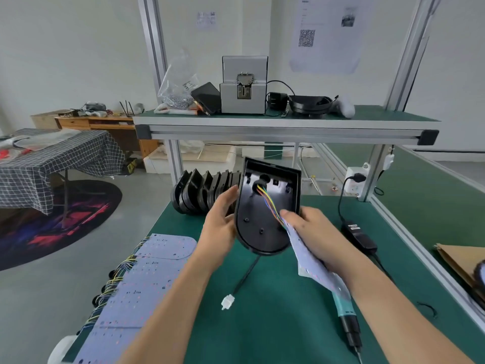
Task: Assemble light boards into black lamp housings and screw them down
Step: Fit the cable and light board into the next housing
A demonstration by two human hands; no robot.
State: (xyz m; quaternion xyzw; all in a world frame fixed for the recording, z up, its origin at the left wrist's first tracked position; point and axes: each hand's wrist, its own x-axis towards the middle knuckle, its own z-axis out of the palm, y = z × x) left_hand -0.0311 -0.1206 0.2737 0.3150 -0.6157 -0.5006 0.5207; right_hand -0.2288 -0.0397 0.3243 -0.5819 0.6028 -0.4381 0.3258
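My left hand (219, 224) grips the left edge of a black lamp housing (262, 222), held tilted above the green bench with its open inside facing me. Coloured wires (269, 203) run from a hole in the housing to a white light board (312, 258), which my right hand (312, 232) holds just right of the housing. A black cable with a white connector (227, 302) hangs from the housing's bottom.
A row of several black housings (202, 193) stands behind my left hand. Several wired light boards (136, 279) lie at the bench's left edge. A teal electric screwdriver (345, 313) lies on the bench under my right forearm. A black power adapter (359, 236) sits to the right. A grey screw feeder (244, 85) stands on the upper shelf.
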